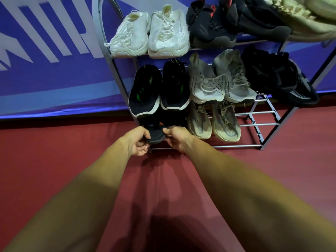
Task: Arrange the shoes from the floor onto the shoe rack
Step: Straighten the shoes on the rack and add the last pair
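Observation:
A grey metal shoe rack (pixel 264 124) stands against a blue banner. A black shoe with an orange mark (pixel 156 136) sits at the left end of the lowest shelf, its toe pointing toward me. My left hand (pixel 139 141) grips its left side and my right hand (pixel 177 138) grips its right side. Beside it on that shelf lies a tan pair (pixel 214 122). The middle shelf carries a black pair with green marks (pixel 160 90), a grey pair (pixel 220 80) and a black pair (pixel 280 77). On top rest a white pair (pixel 151 33) and a black pair (pixel 227 24).
A beige shoe (pixel 301 17) lies at the top right of the rack. The right end of the lowest shelf shows bare bars (pixel 258 124). Red floor (pixel 54 151) spreads in front. The blue banner (pixel 45 51) covers the wall behind.

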